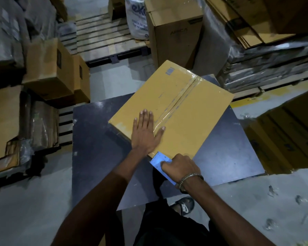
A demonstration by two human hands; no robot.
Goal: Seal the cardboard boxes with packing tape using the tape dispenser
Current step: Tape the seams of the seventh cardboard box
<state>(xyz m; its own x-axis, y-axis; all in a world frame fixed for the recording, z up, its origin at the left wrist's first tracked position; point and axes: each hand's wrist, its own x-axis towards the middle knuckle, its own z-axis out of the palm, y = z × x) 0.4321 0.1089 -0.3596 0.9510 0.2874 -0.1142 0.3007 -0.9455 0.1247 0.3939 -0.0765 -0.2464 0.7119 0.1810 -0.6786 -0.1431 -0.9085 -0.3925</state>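
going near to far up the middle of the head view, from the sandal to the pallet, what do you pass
Black sandal with white logo → right hand gripping the light blue tape dispenser → left hand flat on the taped yellow-brown cardboard box → far edge of the dark tabletop → wooden slatted pallet.

1. The place is a warehouse or packing storeroom.
2. Many closed cardboard cartons (48, 68) stand in stacks at the left.
3. A wooden pallet (103, 38) lies on the grey concrete floor (25, 201).
4. Flattened cardboard sheets (247, 18) and plastic-wrapped bundles (267, 68) are piled at the right.
5. A printed white sack (136, 16) leans on a tall carton (176, 31).
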